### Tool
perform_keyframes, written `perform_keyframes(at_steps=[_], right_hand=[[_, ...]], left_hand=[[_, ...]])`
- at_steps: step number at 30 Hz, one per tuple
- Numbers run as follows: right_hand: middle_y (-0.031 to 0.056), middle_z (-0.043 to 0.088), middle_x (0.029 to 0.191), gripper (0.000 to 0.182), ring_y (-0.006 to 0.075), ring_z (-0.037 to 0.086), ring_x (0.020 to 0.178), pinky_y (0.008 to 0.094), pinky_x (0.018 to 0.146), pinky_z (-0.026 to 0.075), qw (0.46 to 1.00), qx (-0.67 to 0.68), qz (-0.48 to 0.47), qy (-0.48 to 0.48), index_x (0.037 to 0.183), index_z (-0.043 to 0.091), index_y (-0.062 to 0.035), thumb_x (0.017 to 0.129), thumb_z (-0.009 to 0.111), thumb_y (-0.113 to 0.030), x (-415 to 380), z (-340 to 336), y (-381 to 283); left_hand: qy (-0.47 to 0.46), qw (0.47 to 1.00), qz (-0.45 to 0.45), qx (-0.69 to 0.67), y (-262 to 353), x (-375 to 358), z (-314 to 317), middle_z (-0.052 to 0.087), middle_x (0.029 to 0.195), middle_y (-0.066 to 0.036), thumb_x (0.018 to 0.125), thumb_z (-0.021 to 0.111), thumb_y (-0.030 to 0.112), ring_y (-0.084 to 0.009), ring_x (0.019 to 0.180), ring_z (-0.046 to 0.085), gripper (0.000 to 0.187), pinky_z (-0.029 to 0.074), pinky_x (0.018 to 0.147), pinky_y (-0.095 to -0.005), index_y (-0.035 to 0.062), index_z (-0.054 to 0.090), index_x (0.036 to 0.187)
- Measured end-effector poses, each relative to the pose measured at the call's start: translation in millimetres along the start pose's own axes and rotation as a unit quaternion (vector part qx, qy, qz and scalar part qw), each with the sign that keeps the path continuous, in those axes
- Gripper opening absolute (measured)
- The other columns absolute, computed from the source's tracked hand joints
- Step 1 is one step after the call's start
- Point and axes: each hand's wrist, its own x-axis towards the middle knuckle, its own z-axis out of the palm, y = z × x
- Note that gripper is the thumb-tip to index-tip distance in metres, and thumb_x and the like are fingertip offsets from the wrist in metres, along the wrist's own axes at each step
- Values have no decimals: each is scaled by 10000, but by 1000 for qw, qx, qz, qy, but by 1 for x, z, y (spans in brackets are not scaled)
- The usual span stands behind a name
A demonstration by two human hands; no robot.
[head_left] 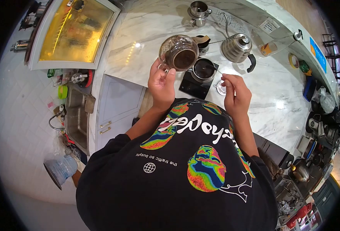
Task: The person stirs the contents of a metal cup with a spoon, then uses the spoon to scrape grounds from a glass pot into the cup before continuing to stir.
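Note:
My left hand [162, 84] is closed on a round glass jar [179, 53], tilted beside a metal cup. Something brown shows through its round end. The metal cup [204, 71] holds dark liquid and sits on a black scale [193, 87]. My right hand [236, 92] pinches a thin metal spoon [220, 71], whose far end reaches over the cup's rim; whether it touches the liquid cannot be made out. Close to my right fingers, a small round metal piece [220, 87] lies on the counter.
A gooseneck kettle [236, 49] stands behind the cup, a dark cup [203, 47] nearer the jar. A metal drip filter [199, 11] sits at the back of the marble counter [135, 46]. Left are a sink [77, 119] and a yellow-lit glass-door cabinet [75, 29]. Appliances [301, 169] line the right.

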Motion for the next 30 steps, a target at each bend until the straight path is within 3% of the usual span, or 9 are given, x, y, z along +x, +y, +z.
perform_keyframes(at_steps=[5,9,10,14,18,22,25,27,30], right_hand=[[147,724,951,152,173,690,731,287,671,543,987,113,31,107,1118,669,40,1008,564,28,10,-11,-14],[192,719,925,177,199,695,738,293,682,552,959,227,-47,161,1135,642,83,1023,515,29,21,-18,-50],[193,722,907,177,214,702,740,348,755,564,959,237,-35,149,1121,646,75,1007,514,45,19,-20,-58],[149,738,881,171,230,707,732,438,902,534,973,198,-100,60,1093,660,37,955,568,78,23,-15,-61],[160,722,818,158,240,715,702,483,963,515,977,161,-138,15,1132,621,54,1039,513,-15,22,-8,-57],[162,724,834,147,240,719,712,468,955,519,978,149,-146,4,1121,624,50,1021,521,22,21,-6,-58],[158,721,833,151,240,718,713,457,946,523,978,142,-150,2,1114,629,49,1011,519,45,19,-2,-56],[155,719,832,154,240,716,712,448,940,525,978,142,-150,-2,1111,632,49,1007,519,55,19,0,-55],[121,743,910,168,236,678,711,457,875,556,981,142,-133,6,1064,661,2,909,662,67,16,3,-55]], left_hand=[[-19,999,24,-15,-3,-1,-2,427,1525,-288,981,628,-6,-307,1346,546,279,448,1078,-389,6,453,765],[-39,995,75,-47,7,-1,4,444,1516,-281,987,582,-16,-323,1390,501,178,398,1116,-402,-7,509,825],[-45,993,93,-57,9,-1,5,458,1506,-277,991,562,-17,-328,1405,483,140,377,1130,-406,-14,537,853],[-78,990,110,-41,15,-2,0,395,1527,-331,950,621,-26,-378,1370,519,245,442,1085,-422,0,470,759],[-74,988,128,-43,23,-5,0,415,1496,-359,932,651,13,-379,1352,532,266,448,1073,-433,-3,474,734],[-64,986,150,-13,25,-5,-5,439,1470,-375,921,666,54,-365,1317,558,287,458,1050,-426,-1,470,719],[-45,985,169,-4,31,-4,0,559,1272,-288,942,658,3,-325,1187,582,263,432,1009,-396,21,455,776],[-50,984,172,-5,31,-4,-1,556,1281,-288,942,656,0,-323,1196,579,260,430,1013,-395,20,456,776],[-55,984,172,-3,32,-4,-1,553,1292,-288,941,652,-4,-321,1205,577,257,429,1019,-398,18,456,776]])
